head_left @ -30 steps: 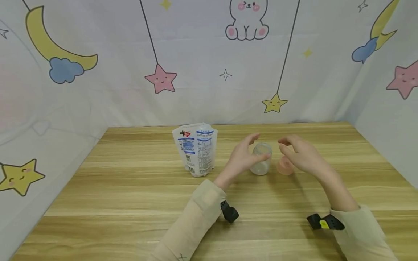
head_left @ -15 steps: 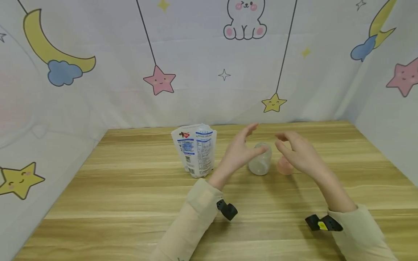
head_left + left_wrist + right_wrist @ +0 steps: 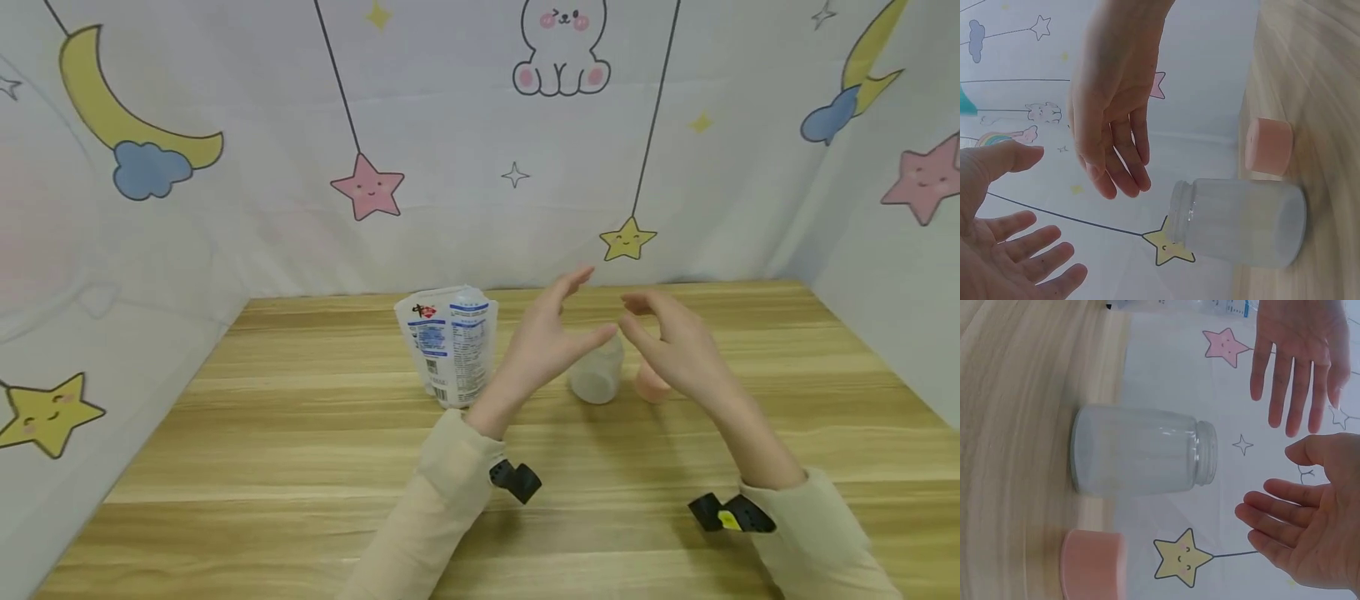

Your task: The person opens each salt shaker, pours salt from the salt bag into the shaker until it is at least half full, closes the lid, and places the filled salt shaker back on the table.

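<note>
A clear jar point(image 3: 596, 377) with a threaded neck and no lid on it stands upright on the table. Just right of it sits a pink cap point(image 3: 651, 383), partly hidden by my right hand in the head view. My left hand point(image 3: 543, 342) hovers above and left of the jar point(image 3: 1241, 222), fingers extended and thumb apart. Facing it, my right hand point(image 3: 678, 346) hangs above the cap point(image 3: 1093, 565) with relaxed, slightly bent fingers. Neither hand holds anything, and both wrist views show them apart from the jar.
A white pouch point(image 3: 450, 346) with blue and black print stands on the wooden table point(image 3: 300, 467), left of the jar. Behind the table hangs a white cloth point(image 3: 450, 225) printed with stars and moons. Each wrist wears a black camera strap.
Both hands have risen a little from around the jar and cap. The right hand has shifted left, so the thumbs are closer together. The jar, cap and pouch stay put.
</note>
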The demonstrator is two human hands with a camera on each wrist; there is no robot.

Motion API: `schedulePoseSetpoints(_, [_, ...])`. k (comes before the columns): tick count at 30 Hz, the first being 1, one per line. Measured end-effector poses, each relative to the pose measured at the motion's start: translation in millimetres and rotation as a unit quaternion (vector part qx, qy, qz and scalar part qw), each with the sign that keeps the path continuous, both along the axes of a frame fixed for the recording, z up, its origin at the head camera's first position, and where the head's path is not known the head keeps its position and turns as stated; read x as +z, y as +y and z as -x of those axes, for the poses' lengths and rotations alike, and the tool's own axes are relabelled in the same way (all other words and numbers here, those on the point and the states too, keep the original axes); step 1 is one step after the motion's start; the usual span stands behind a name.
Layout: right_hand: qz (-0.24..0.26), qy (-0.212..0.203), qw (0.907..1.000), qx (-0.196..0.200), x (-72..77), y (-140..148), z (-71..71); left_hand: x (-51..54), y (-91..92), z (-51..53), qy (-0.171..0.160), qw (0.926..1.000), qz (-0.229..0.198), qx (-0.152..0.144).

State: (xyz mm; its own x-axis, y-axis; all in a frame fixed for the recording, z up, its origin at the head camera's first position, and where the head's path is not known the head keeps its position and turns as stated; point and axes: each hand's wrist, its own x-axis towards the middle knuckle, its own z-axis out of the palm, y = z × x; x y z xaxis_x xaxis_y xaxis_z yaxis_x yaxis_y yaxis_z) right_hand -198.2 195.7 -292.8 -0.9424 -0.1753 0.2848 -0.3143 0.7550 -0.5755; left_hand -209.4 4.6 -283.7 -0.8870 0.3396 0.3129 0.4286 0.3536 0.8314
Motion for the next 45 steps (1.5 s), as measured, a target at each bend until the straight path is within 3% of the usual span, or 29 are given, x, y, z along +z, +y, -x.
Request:
schedulePoseSetpoints(10, [0.018, 0.013, 0.9996, 0.017, 2.0, -12, -1.5, 9.1, -11.4, -13.2, 0.022, 0.9993, -0.019, -0.024])
schedulePoseSetpoints(17, [0.032, 0.018, 0.9989, 0.029, 0.8, -20, -4.3, 10.0, -20.7, -23.4, 0.060, 0.9982, 0.002, 0.002])
schedulePoseSetpoints(21, [0.034, 0.022, 0.9986, 0.034, 0.8, -26, -5.2, 8.5, -26.7, -26.5, 0.104, 0.9938, 0.028, 0.026])
schedulePoseSetpoints(29, [0.041, 0.038, 0.9971, 0.052, -1.8, -41, -4.8, 0.2, -40.0, -27.0, 0.224, 0.9699, 0.084, 0.049])
schedulePoseSetpoints(40, [0.049, 0.023, 0.9963, 0.066, -6.8, -63, -9.1, -7.9, -56.8, -31.6, 0.287, 0.9439, 0.146, 0.074])
schedulePoseSetpoints(45, [0.047, 0.021, 0.9962, 0.069, -10.3, -75, -8.9, -12.1, -63.1, -30.3, 0.329, 0.9246, 0.168, 0.090])
